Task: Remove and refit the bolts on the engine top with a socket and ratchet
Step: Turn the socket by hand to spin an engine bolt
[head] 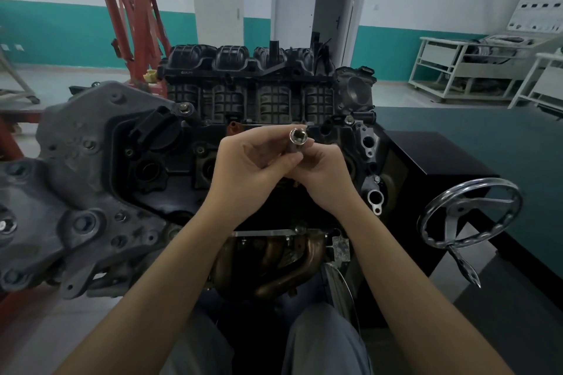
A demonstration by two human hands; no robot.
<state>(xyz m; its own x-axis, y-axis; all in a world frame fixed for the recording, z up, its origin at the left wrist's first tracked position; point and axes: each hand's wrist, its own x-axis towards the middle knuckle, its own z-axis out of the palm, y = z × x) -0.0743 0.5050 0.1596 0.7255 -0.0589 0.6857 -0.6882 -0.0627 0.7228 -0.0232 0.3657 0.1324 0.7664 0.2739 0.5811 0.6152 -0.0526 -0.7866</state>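
Observation:
Both hands meet above the middle of the black engine top (pixel 170 167). My left hand (pixel 246 167) grips the lower part of a chrome socket tool, its fingers curled round it. The socket (pixel 297 138) points up and toward me, its open end showing. My right hand (pixel 316 175) pinches the tool just below the socket with curled fingers. A ratchet handle is hidden by the hands. A bolt (pixel 183 106) stands at the engine top's far left corner and another bolt (pixel 348 119) at the far right.
The black intake manifold (pixel 246 79) rises behind the hands. A grey cast bracket (pixel 76 192) sits on the left. A chrome handwheel (pixel 470 213) and a black box (pixel 432 155) stand on the right. The exhaust manifold (pixel 283 259) lies below. A red hoist (pixel 134 18) stands behind.

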